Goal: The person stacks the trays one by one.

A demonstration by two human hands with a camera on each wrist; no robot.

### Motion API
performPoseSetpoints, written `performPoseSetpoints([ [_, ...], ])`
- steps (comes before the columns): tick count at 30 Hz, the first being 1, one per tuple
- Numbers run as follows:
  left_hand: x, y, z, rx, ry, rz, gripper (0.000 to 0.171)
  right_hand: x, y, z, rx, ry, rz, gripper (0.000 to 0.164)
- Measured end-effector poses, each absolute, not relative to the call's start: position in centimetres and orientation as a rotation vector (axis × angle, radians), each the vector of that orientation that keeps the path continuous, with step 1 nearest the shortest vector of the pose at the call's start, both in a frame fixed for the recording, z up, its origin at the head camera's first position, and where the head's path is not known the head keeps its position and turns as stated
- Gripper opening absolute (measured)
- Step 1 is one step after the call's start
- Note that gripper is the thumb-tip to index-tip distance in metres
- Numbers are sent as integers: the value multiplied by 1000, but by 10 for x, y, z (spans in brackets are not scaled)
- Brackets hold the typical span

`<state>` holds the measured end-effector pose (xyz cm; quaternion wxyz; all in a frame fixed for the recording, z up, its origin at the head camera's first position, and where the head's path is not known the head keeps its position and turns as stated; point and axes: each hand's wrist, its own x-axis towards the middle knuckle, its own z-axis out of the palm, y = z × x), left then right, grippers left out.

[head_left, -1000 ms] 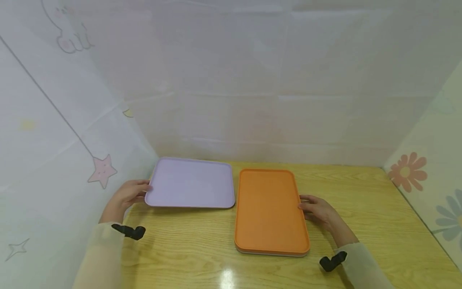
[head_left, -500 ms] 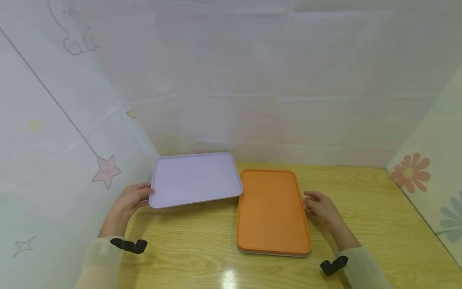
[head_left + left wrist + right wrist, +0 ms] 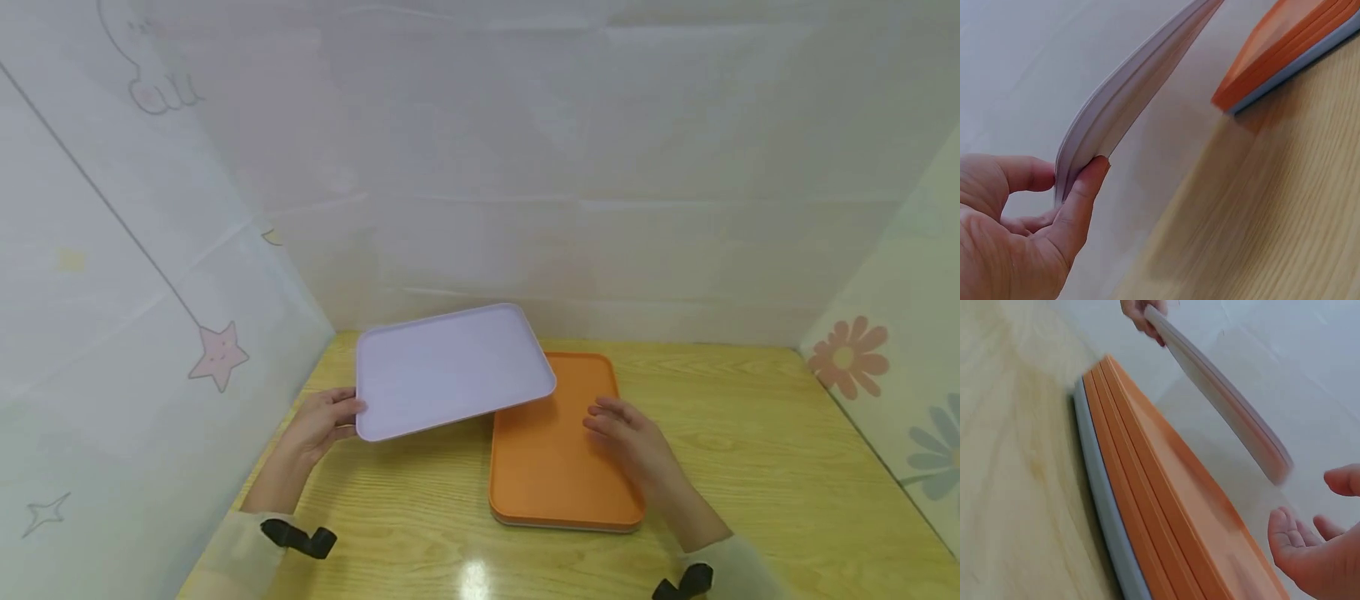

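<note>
A lavender tray [image 3: 453, 367] hangs tilted above the table, its right corner over an orange tray [image 3: 558, 467]. My left hand [image 3: 318, 423] pinches the lavender tray by its left short edge, thumb and fingers on opposite faces in the left wrist view. The orange tray lies flat on a pale grey tray [image 3: 1107, 506], stacked beneath it. Above the right side of the orange tray is my right hand [image 3: 633, 442]. Its fingers [image 3: 1282, 537] are loosely bent and hold nothing; a gap separates them from the lavender tray in the right wrist view.
The stack rests on a wood-grain table [image 3: 757, 433]. A pale sheet [image 3: 480, 167] rises behind the table, and printed sheets stand at the left and right sides. Each wrist carries a small black mount [image 3: 300, 537].
My left hand has raised the lavender tray and brought it rightward, so its corner now overlaps the orange tray. My right hand has left the orange tray's right edge and moved left over it.
</note>
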<state>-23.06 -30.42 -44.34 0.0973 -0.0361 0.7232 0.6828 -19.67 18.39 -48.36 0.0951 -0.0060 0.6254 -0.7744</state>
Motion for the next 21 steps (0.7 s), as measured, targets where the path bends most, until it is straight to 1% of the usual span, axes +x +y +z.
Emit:
performPoseSetpoints([
  [7, -222, -266, -442, -129, 2087, 2092, 53, -190, 158, -482, 141, 1556, -2478, 55],
  [14, -218, -238, -446, -106, 2031, 2138, 52, -183, 137, -484, 195, 1394, -2589, 51],
  [16, -217, -231, -446, -87, 2021, 2146, 53, -182, 132, -484, 194, 1334, -2634, 44],
  [21, -216, -211, -448, -28, 1983, 2201, 54, -179, 121, -481, 197, 1248, -2721, 20],
])
